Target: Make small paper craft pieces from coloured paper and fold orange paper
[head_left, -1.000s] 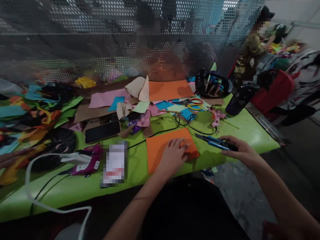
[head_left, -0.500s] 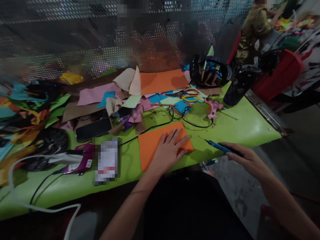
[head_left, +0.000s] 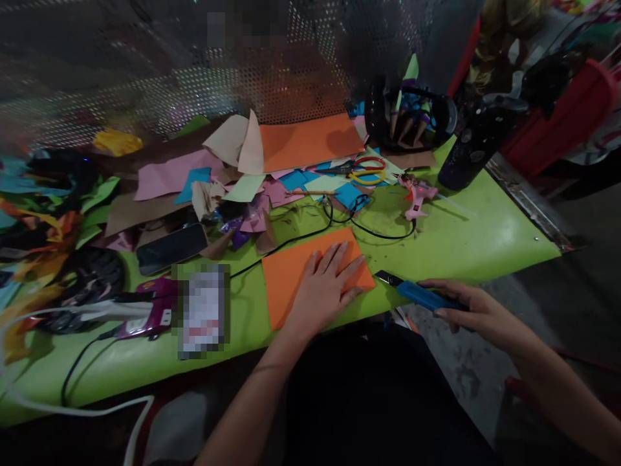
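My left hand (head_left: 324,287) lies flat with fingers spread on an orange paper sheet (head_left: 286,277) near the front edge of the green table (head_left: 475,239). My right hand (head_left: 473,309) is closed around a blue utility knife (head_left: 417,294), its blade tip pointing left toward the sheet's right corner. The knife hovers at the table's front edge.
Behind the sheet run black cables (head_left: 339,230), a pink glue gun (head_left: 414,197), scissors (head_left: 361,169), a large orange sheet (head_left: 310,139) and several paper scraps. A black phone (head_left: 171,247), a purple device (head_left: 145,317) and a white cable (head_left: 72,408) lie left. A dark bottle (head_left: 473,145) stands right.
My left hand went from curled on the sheet's right edge to lying flat and spread. My right hand lifted the knife and brought it down toward the table's front edge.
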`<state>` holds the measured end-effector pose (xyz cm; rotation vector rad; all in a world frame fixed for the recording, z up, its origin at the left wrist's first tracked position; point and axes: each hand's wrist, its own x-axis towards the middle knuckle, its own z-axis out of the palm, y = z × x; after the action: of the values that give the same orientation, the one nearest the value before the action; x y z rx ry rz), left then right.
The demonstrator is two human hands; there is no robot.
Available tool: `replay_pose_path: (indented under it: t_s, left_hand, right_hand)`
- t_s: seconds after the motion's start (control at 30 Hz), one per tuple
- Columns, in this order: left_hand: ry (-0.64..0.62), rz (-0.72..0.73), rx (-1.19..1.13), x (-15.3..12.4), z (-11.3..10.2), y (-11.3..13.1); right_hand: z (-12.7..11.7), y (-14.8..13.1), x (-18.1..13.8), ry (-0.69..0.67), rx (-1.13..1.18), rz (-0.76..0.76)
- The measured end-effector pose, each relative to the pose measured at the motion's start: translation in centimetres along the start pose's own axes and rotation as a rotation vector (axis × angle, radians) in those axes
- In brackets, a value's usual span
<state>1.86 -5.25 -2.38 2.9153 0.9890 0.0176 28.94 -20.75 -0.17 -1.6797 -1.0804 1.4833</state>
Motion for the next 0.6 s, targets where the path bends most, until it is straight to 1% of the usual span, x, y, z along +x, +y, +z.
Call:
replay_pose_path:
  t_s: [0.13,0.33,0.5,0.6]
  left_hand:
    - [0.005,0.000,0.002,-0.09,0.06,-0.02]
    - [0.009,0.003,-0.014,-0.09,0.02,-0.04]
    - [0.007,0.002,-0.019,-0.08,0.08,-0.03]
    - [-0.002,0.001,-0.016,-0.08,0.12,-0.06]
  right_hand:
    - [0.05,0.01,0.04,0.000,-0.016,0.035]
    - [0.08,-0.03,-0.01,-0.009,-0.031,0.013]
    - [0.11,-0.07,0.05,0.000,-0.051,0.036]
    - [-0.06,-0.15,0.16,-0.021,-0.082,0.049]
